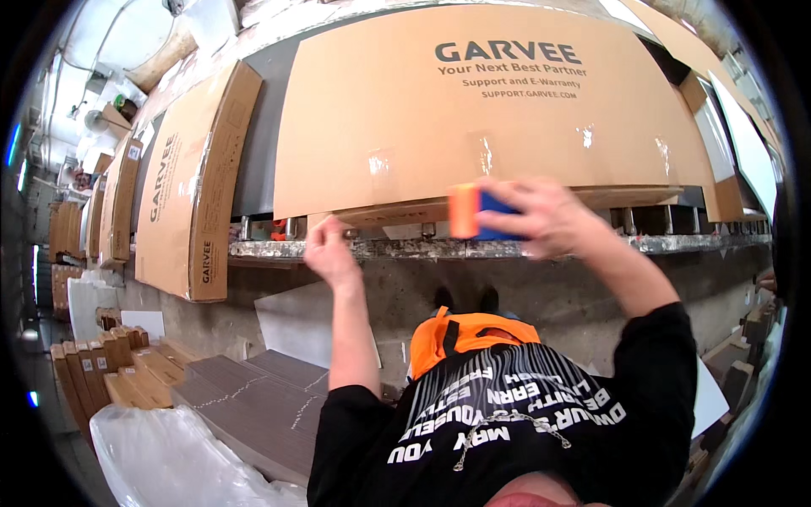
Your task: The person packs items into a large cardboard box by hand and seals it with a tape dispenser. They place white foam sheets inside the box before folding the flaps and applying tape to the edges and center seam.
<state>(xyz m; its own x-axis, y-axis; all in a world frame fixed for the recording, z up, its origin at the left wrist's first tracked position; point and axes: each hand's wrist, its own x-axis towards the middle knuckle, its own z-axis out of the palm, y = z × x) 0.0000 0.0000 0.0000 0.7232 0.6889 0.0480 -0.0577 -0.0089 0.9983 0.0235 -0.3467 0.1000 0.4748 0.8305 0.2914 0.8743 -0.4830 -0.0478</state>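
A large flat brown carton lies before me on the roller conveyor, its long near side facing me. Short strips of clear tape run over its near top edge. My right hand grips an orange-and-blue tape dispenser, blurred by motion, close to the carton's near side. At the carton's near left corner is my left hand, thumb and fingers pinched together; whatever is between the fingertips is too small to make out.
Another brown carton lies farther left along the conveyor, with more cartons beyond it. Below left are a stack of dark grey boards and crumpled clear plastic. White panels stand at the far right. An orange apron hangs at my waist.
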